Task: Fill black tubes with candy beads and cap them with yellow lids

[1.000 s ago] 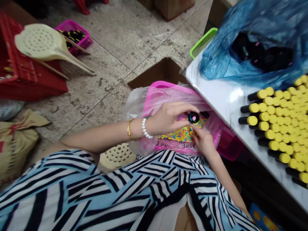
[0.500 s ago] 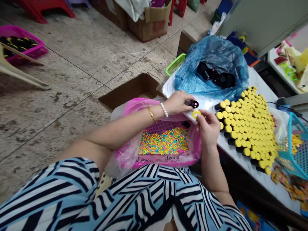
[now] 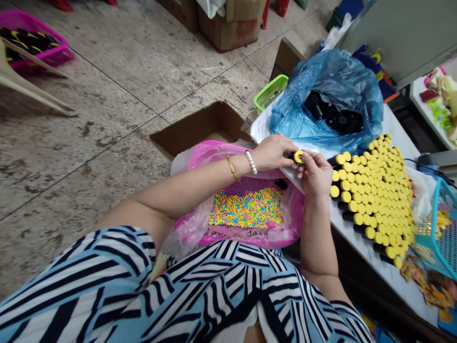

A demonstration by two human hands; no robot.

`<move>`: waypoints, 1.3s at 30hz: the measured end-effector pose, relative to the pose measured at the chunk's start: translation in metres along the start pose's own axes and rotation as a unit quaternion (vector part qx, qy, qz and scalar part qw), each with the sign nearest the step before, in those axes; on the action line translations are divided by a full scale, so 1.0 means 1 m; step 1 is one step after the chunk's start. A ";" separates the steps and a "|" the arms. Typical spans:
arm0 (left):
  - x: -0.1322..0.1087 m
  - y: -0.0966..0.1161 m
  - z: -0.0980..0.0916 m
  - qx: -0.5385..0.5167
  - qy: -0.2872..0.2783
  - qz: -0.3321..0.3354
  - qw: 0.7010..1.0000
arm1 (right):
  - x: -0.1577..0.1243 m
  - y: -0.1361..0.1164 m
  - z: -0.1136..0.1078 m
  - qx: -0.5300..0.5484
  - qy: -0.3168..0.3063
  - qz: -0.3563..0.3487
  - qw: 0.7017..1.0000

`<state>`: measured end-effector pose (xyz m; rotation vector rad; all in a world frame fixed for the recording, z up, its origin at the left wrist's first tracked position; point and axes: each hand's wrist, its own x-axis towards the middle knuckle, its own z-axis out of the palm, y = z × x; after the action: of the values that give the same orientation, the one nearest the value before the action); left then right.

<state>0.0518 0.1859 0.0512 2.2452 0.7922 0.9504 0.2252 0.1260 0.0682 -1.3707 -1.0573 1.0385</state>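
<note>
Broadly, tiled floor (image 3: pixel 107 119) fills the left and a white worktop (image 3: pixel 398 119) runs down the right; at its far corner slumps a blue bag (image 3: pixel 328 85) with black pieces inside, and toward its near edge lies a packed bank of yellow-capped tubes (image 3: pixel 378 190), caps uppermost in the view; just off the worktop's left edge, in front of the person, sits a pink basket (image 3: pixel 207 148) lined with clear plastic and holding coloured beads (image 3: pixel 246 209), with an open box (image 3: pixel 200 128) on the floor beyond it; both hands meet over the worktop's left edge, just beside the bank; the left hand (image 3: pixel 273 151) is closed round a black tube (image 3: pixel 288 155), mostly hidden in the grip; the right hand (image 3: pixel 316 174) is narrowed to a pinch, fingertips on a yellow cap (image 3: pixel 298 156) at the tube's exposed end; the tube's long axis seems to run left to right between the hands, capped end toward the right hand, which is the one nearer the bank.
</note>
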 end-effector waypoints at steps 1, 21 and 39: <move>0.000 0.000 0.000 -0.001 0.001 0.000 1.000 | 0.000 -0.001 0.000 0.007 0.003 0.006 1.000; -0.002 0.000 0.001 -0.001 0.004 0.000 1.000 | -0.002 0.000 0.000 0.022 0.008 0.009 1.000; 0.016 0.038 -0.011 -0.299 -0.019 -0.280 0.912 | 0.000 -0.010 0.007 -0.012 -0.050 -0.006 0.999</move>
<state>0.0638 0.1750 0.0905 1.3917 0.9071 0.7307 0.2182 0.1277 0.0777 -1.3420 -1.1530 1.0989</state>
